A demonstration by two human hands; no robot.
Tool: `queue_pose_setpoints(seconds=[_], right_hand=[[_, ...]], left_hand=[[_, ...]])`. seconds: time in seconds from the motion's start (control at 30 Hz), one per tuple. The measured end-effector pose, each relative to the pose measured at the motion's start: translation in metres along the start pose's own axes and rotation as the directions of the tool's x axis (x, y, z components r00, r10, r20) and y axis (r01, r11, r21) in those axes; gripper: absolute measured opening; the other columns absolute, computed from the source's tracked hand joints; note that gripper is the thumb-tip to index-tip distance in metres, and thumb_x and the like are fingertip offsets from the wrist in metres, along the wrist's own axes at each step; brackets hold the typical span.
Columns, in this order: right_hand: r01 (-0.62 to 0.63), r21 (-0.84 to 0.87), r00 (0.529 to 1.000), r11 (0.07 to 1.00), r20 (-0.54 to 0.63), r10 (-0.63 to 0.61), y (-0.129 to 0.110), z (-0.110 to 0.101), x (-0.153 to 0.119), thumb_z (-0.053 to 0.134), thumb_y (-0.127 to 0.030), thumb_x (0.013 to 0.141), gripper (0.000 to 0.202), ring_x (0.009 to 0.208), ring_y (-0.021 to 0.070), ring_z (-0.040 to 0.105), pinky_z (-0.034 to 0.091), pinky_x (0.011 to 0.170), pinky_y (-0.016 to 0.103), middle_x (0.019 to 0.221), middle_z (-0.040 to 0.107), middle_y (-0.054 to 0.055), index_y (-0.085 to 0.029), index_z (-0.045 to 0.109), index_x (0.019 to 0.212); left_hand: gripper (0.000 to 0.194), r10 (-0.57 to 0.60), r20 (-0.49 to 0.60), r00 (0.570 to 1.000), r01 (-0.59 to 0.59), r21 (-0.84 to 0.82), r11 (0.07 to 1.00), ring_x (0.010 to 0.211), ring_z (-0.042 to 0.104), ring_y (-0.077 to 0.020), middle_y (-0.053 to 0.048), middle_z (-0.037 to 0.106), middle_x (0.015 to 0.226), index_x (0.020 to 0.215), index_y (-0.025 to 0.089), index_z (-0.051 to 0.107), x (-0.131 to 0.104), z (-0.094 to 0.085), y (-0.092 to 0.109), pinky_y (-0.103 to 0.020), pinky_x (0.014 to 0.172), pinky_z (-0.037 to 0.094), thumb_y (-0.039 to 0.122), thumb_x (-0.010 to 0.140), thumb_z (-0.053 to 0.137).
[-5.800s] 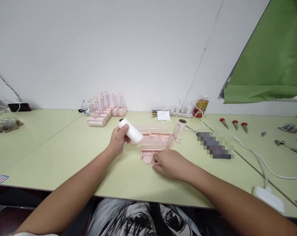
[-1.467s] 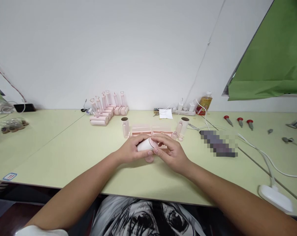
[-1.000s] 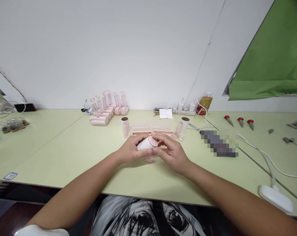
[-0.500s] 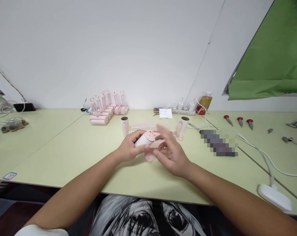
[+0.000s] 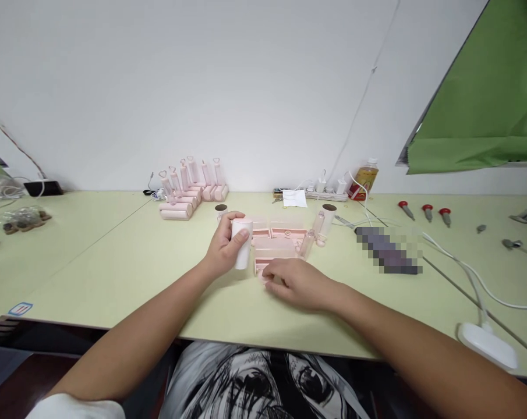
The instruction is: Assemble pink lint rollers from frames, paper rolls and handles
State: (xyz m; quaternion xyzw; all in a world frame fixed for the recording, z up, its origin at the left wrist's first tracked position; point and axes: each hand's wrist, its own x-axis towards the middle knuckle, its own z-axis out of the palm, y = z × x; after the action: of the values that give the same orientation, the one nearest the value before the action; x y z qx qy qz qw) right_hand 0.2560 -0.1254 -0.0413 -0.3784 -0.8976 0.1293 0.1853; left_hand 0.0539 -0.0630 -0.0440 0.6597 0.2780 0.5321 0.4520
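Note:
My left hand [image 5: 228, 241] is wrapped round a white lint roller refill roll [image 5: 242, 251], held nearly upright above the table with its pink end at the top. Low over the table, my right hand [image 5: 292, 282] has its fingers closed on a round pink cap [image 5: 262, 278], mostly hidden under them. Just beyond it lies an open pink lint roller case [image 5: 274, 249] with a clear cover. More pink case parts [image 5: 289, 233] sit behind, and clear pinkish handles [image 5: 307, 243] lie to the right.
Several pink lint rollers [image 5: 176, 210] stand at the back left. A paper roll [image 5: 328, 218] stands upright on the right, another [image 5: 220, 209] behind my left hand. Farther right are a blurred-out dark object [image 5: 385, 250], white cables, red-handled tools [image 5: 427, 214] and a bottle [image 5: 364, 180].
My left hand has turned the roll upright and moved it slightly left. My right hand has come down from beside the roll onto the round pink cap on the table.

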Motion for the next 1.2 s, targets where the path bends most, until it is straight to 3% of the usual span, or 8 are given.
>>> queue_pose_setpoints(seconds=[0.17, 0.33, 0.6, 0.7, 0.87, 1.07, 1.2], right_hand=[[-0.003, -0.082, 0.991, 0.997, 0.136, 0.014, 0.001, 0.011, 0.000, 0.052, -0.016, 0.083, 0.010, 0.075, 0.0161, 0.055, 0.037, 0.065, 0.025, 0.083, 0.063, 0.005, -0.017, 0.061, 0.080], [-0.068, -0.115, 0.995, 0.991, 0.068, 0.076, -0.004, 0.009, -0.001, 0.055, -0.019, 0.080, 0.006, 0.072, 0.0149, 0.051, 0.033, 0.062, 0.025, 0.093, 0.056, 0.005, -0.018, 0.055, 0.086], [-0.143, -0.020, 0.986, 0.989, 0.081, 0.144, -0.005, 0.007, -0.002, 0.056, -0.014, 0.074, 0.017, 0.072, 0.0153, 0.048, 0.030, 0.061, 0.024, 0.086, 0.054, 0.003, -0.019, 0.051, 0.090], [-0.148, -0.006, 0.986, 0.989, 0.077, 0.148, -0.004, 0.008, -0.003, 0.058, -0.015, 0.071, 0.025, 0.071, 0.0146, 0.048, 0.030, 0.061, 0.024, 0.090, 0.052, 0.003, -0.020, 0.052, 0.095], [-0.144, -0.015, 0.987, 0.989, 0.072, 0.145, -0.002, 0.009, -0.004, 0.057, -0.018, 0.073, 0.010, 0.067, 0.0122, 0.044, 0.030, 0.059, 0.024, 0.088, 0.047, 0.002, -0.018, 0.051, 0.080], [-0.137, 0.060, 0.991, 0.989, -0.007, 0.137, 0.005, 0.010, -0.001, 0.053, -0.010, 0.070, 0.013, 0.065, 0.0121, 0.044, 0.029, 0.058, 0.024, 0.077, 0.048, 0.000, -0.019, 0.043, 0.069], [-0.146, 0.314, 0.955, 0.938, -0.202, 0.216, 0.012, 0.009, 0.005, 0.054, -0.016, 0.078, 0.025, 0.068, 0.0143, 0.052, 0.035, 0.060, 0.025, 0.074, 0.056, 0.001, -0.020, 0.035, 0.062]], left_hand=[[0.041, -0.054, -0.130, 0.990, 0.050, -0.031, 0.998, 0.059, 0.050, -0.0125, 0.002, 0.048, 0.077, 0.105, 0.024, 0.041, 0.003, 0.001, 0.005, -0.024, 0.050, 0.042, 0.051, 0.080, 0.060], [0.037, -0.069, -0.186, 0.980, 0.075, 0.024, 0.997, 0.056, 0.048, -0.0110, 0.003, 0.047, 0.073, 0.099, 0.022, 0.045, 0.005, 0.000, 0.007, -0.023, 0.049, 0.041, 0.049, 0.080, 0.059], [0.042, -0.192, -0.233, 0.953, 0.174, -0.096, 0.980, 0.046, 0.052, -0.0111, 0.005, 0.047, 0.070, 0.107, 0.024, 0.043, 0.007, 0.001, 0.008, -0.020, 0.031, 0.038, 0.048, 0.078, 0.062], [0.049, -0.195, -0.244, 0.950, 0.162, -0.149, 0.975, 0.048, 0.055, -0.0118, 0.005, 0.049, 0.075, 0.112, 0.024, 0.043, 0.009, 0.000, 0.007, -0.023, 0.031, 0.044, 0.045, 0.074, 0.067], [0.051, -0.211, -0.235, 0.949, 0.164, -0.204, 0.965, 0.047, 0.056, -0.0114, 0.005, 0.050, 0.073, 0.115, 0.023, 0.048, 0.011, -0.002, 0.007, -0.025, 0.033, 0.048, 0.045, 0.074, 0.068], [0.048, -0.228, -0.237, 0.944, 0.170, -0.241, 0.956, 0.045, 0.057, -0.0111, 0.005, 0.053, 0.070, 0.107, 0.020, 0.048, 0.012, -0.002, 0.008, -0.025, 0.034, 0.050, 0.046, 0.072, 0.070], [0.046, -0.252, -0.215, 0.943, 0.193, -0.261, 0.946, 0.048, 0.061, -0.0130, 0.005, 0.057, 0.069, 0.099, 0.021, 0.042, 0.012, -0.001, 0.010, -0.025, 0.039, 0.053, 0.044, 0.072, 0.071]])
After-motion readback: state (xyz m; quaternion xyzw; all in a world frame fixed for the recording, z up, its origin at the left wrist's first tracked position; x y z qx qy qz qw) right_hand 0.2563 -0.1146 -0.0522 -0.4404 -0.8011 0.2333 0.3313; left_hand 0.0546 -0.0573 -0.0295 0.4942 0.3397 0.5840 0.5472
